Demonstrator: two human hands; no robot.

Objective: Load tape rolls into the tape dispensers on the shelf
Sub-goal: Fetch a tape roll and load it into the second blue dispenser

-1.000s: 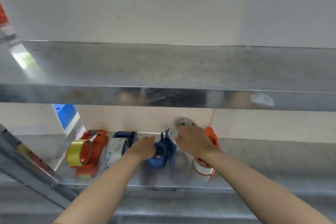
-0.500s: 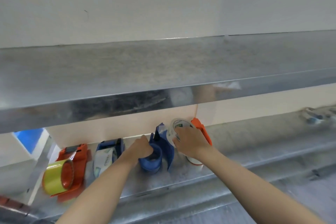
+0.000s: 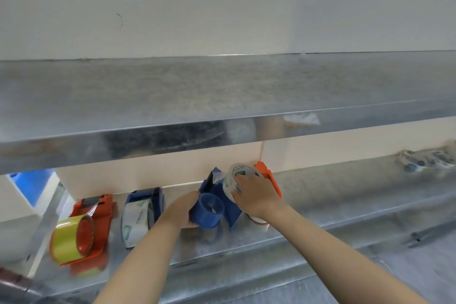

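On the lower metal shelf (image 3: 320, 195), my left hand (image 3: 182, 210) grips the empty blue tape dispenser (image 3: 217, 202) by its left side, its blue hub facing me. My right hand (image 3: 256, 195) holds a white printed tape roll (image 3: 234, 175) just right of that hub, tilted against the dispenser. An orange dispenser (image 3: 265, 174) stands behind my right hand, mostly hidden. Further left stand a blue dispenser with a white roll (image 3: 140, 215) and an orange dispenser with a yellow roll (image 3: 81, 229).
The upper metal shelf (image 3: 222, 106) overhangs the work area. More tape rolls (image 3: 427, 160) lie blurred at the far right of the lower shelf. A blue object (image 3: 29, 185) sits beyond the shelf post at the left.
The view has swung left and tilted. Both hands keep their hold; the white roll sits slightly closer to the blue dispenser's hub.
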